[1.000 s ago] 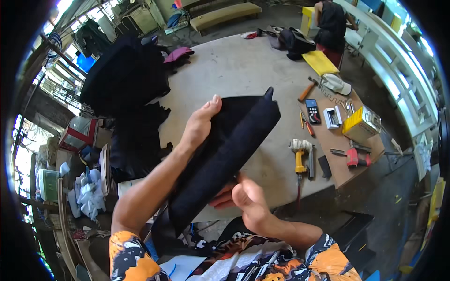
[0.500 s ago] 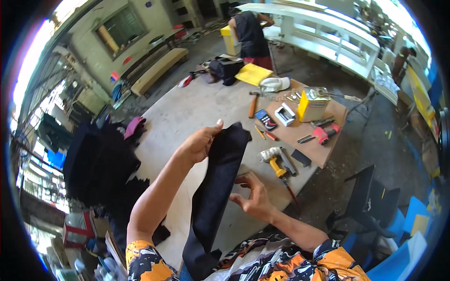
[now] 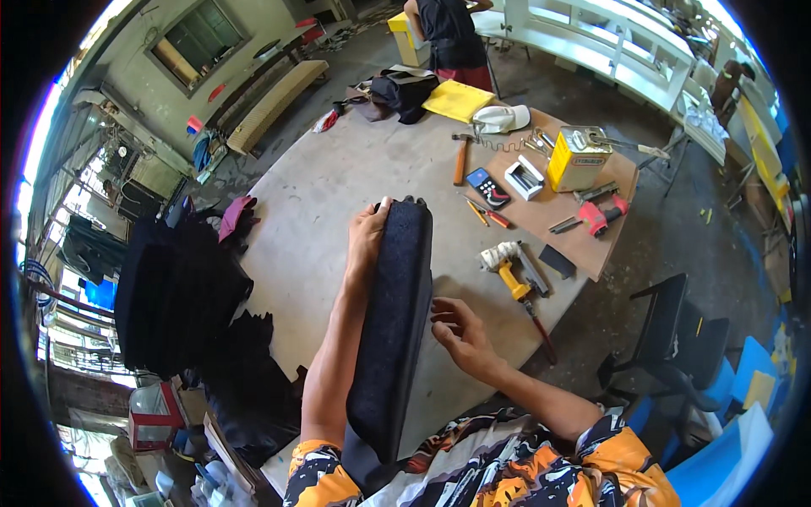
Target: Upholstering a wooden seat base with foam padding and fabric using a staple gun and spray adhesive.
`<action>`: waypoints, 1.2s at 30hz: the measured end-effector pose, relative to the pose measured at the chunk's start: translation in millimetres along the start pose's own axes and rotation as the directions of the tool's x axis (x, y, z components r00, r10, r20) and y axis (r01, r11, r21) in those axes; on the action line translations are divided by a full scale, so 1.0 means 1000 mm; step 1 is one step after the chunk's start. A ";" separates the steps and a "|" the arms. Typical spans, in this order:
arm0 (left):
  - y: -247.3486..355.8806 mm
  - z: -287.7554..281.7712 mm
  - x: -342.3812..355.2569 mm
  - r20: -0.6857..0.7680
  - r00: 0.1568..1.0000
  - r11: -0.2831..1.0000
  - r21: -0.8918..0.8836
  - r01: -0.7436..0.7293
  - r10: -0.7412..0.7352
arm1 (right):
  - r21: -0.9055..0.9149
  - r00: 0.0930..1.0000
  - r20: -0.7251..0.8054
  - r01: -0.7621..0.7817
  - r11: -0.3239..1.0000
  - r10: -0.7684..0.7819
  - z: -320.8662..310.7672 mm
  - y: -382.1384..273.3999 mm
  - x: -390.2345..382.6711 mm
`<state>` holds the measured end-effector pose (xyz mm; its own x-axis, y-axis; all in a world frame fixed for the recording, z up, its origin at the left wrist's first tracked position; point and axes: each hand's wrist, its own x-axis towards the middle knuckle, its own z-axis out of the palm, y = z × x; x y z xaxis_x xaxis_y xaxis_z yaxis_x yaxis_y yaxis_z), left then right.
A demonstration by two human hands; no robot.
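Observation:
A long black fabric-covered piece [image 3: 393,329] stretches from the middle of the table toward my body, its near end against my shirt. At its far end my left hand [image 3: 369,232] is closed round the left edge, thumb on top and the other fingers partly hidden behind the piece. My right hand [image 3: 466,345] is just off the right side of the piece, fingers loosely curled and apart, with nothing seen in it. Right of that hand lies a yellow and white air stapler [image 3: 511,277] with its hose on the tabletop [image 3: 312,186].
A hammer [image 3: 460,160], a calculator-like blue device [image 3: 488,188], a yellow can [image 3: 578,160] and a red power tool [image 3: 601,218] lie at the right. Black fabric [image 3: 182,296] is heaped at the left. A person [image 3: 452,42] stands beyond the table.
The black piece has turned more upright, showing a wider, smoother face. My left hand has shifted slightly and straightened along it. My right hand has drawn a little to the right, away from its edge.

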<state>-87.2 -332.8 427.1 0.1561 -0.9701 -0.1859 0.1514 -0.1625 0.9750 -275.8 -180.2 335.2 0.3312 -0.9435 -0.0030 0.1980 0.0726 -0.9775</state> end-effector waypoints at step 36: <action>-0.393 0.003 -0.029 -0.075 0.893 0.271 0.961 -0.053 0.444 | -0.867 0.991 -0.066 -0.113 0.486 0.114 -0.201 0.191 0.021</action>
<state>-153.8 -241.3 50.0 0.2799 -0.9249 0.2573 -0.9056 -0.1654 0.3905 -416.1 -251.5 106.3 0.2900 -0.9485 -0.1279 -0.7409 -0.1379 -0.6573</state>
